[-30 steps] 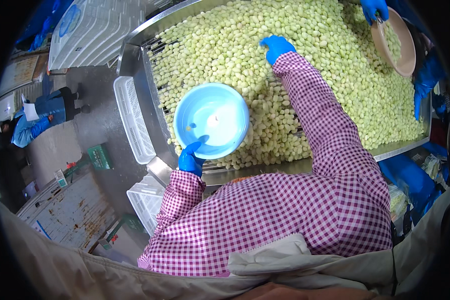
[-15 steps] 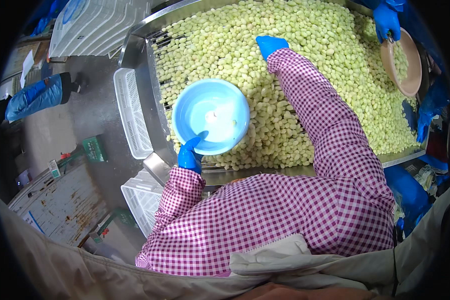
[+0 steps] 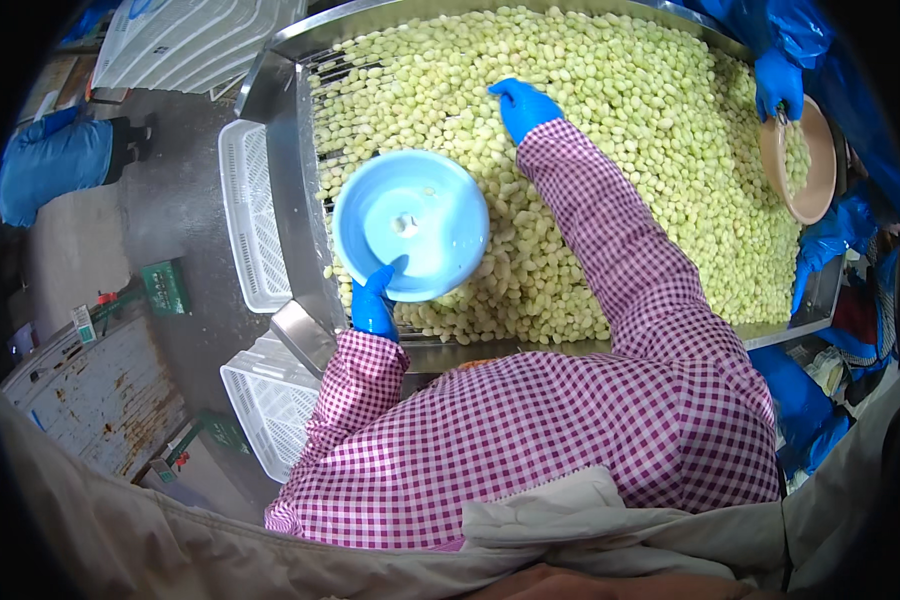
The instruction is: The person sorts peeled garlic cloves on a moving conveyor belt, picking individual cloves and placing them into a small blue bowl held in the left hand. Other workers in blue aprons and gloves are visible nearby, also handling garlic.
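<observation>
My blue-gloved left hand (image 3: pixel 373 298) grips the near rim of a light blue basin (image 3: pixel 425 215), which holds a few small bits and is over the pale green grapes. The grapes (image 3: pixel 610 120) cover a wide steel sorting tray (image 3: pixel 285 210) with a slatted bed showing at its left. My blue-gloved right hand (image 3: pixel 520 108) is out on the grapes beyond the basin, its forefinger stretched toward the upper left and its other fingers partly hidden. No held item shows in it.
Another person's gloved hand (image 3: pixel 778 85) holds a tan bowl (image 3: pixel 815 170) with grapes at right. White crates (image 3: pixel 252 215) stand left and lower left (image 3: pixel 265 395), with more stacked upper left (image 3: pixel 190 40). A person in blue (image 3: pixel 55 160) and green boxes (image 3: pixel 165 287) are farther left.
My right hand has moved left across the grapes, and the basin has shifted slightly up-left. The other person's tan bowl has moved down. The person at far left has moved up in view.
</observation>
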Available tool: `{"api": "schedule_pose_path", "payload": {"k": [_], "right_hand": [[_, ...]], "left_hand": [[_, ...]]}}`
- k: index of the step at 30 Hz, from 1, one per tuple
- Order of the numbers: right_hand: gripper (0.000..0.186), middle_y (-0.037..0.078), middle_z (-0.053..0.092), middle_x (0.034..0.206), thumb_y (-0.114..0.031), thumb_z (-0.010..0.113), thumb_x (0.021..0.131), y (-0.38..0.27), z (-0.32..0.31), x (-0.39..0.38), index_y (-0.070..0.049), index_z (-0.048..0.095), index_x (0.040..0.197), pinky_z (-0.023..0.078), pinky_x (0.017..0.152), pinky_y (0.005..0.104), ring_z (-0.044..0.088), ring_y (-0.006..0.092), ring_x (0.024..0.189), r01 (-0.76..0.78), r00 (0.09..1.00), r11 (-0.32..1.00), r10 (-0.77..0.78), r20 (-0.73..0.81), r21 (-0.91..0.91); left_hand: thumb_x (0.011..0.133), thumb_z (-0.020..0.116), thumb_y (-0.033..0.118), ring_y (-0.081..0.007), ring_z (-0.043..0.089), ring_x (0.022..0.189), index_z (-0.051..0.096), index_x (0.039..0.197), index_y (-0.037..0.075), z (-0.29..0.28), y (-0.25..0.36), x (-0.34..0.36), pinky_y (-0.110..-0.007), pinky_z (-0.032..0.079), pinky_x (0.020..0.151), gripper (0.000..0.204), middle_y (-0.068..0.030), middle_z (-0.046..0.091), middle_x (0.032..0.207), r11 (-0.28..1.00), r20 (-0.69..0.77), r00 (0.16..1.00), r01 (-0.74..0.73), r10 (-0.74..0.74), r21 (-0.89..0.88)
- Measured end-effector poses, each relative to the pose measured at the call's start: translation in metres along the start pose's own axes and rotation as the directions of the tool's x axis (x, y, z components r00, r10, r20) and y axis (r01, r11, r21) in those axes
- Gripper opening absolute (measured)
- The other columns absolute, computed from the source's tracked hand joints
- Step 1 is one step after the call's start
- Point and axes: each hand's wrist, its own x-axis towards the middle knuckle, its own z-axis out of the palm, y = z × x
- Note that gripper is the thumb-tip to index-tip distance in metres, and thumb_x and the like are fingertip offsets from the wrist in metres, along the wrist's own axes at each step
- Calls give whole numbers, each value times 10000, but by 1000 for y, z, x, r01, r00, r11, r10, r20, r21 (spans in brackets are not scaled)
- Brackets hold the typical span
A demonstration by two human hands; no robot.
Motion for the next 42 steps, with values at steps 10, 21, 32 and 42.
{"api": "schedule_pose_path", "payload": {"k": [10, 21, 32, 42], "right_hand": [[229, 84, 618, 1157, -181, 512, 920, -17, 28, 53, -136, 606, 1124, 493, 864, 365, 623, 251, 955, 46, 992, 871, 17, 124, -489], [268, 108, 605, 1154, -154, 444, 959, -18, 0, 65, -155, 604, 1174, 514, 832, 316, 618, 187, 912, -180, 965, 982, 187, -185, 53], [239, 136, 556, 1187, -128, 392, 965, -1, -17, 114, -128, 560, 1135, 479, 894, 398, 593, 278, 1025, 56, 992, 874, 5, 124, -483], [297, 133, 543, 1273, -156, 433, 962, -18, -32, 79, -96, 501, 1246, 482, 923, 392, 575, 265, 1116, -77, 988, 852, 135, 76, -518]], "left_hand": [[828, 555, 28, -280, 516, 1166, 330, 1378, 27, -18, 32, 31, -389, 434, 997, 595, -156, 476, 1311, 998, -52, 998, 36, -39, -56], [829, 556, 43, -291, 528, 1157, 328, 1373, 0, -13, 28, 53, -403, 435, 1002, 591, -180, 481, 1303, 991, -9, 994, 103, -105, -86], [809, 598, 75, -294, 500, 1177, 336, 1370, 8, 0, 47, 52, -401, 417, 1014, 623, -176, 481, 1294, 996, 64, 997, 58, -54, -62], [820, 578, 69, -278, 534, 1122, 329, 1374, 14, -1, 50, 43, -387, 454, 965, 610, -178, 487, 1272, 997, 62, 997, 53, -49, -64]]}}
